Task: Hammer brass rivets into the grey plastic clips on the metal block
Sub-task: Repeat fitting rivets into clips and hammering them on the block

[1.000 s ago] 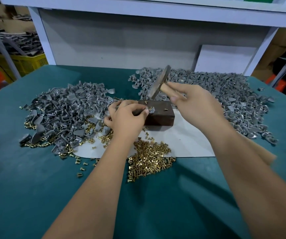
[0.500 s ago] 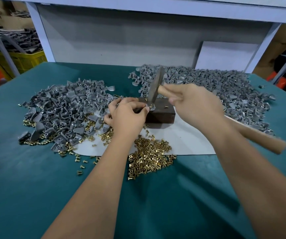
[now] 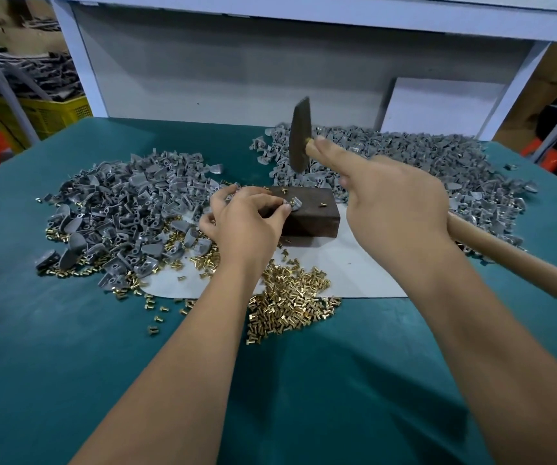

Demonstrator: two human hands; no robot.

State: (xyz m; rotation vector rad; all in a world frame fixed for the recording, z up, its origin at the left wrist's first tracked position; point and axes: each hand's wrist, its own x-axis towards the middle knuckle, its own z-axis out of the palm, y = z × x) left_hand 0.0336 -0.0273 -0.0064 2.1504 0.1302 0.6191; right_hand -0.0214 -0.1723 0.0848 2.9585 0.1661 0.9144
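Closest to the person, just below the left wrist, lies a heap of little brass rivets [image 3: 287, 303] on the green table [image 3: 69, 364]. Some of them spill onto a white sheet [image 3: 354, 273] that lies under both hands.

The left hand [image 3: 246, 223] is curled. Its fingertips pinch a small grey clip [image 3: 293, 205] and hold it down on top of the dark metal block [image 3: 314, 213]. The block sits right beside this hand, touching it, on the white sheet. A few loose rivets lie on the block too.

The right hand [image 3: 394, 203] is wrapped around the wooden handle of a hammer [image 3: 299, 135], with the first finger stretched along the handle. The hammer's dark metal head is lifted up in the air, above the block and the clip, not touching them. The handle sticks out past the right wrist.

To the left of the left hand is a big pile of grey clips [image 3: 119, 209] mixed with rivets. Beyond the right hand is another pile of grey clips [image 3: 438, 162]. Far back stands a grey wall board [image 3: 236, 72].
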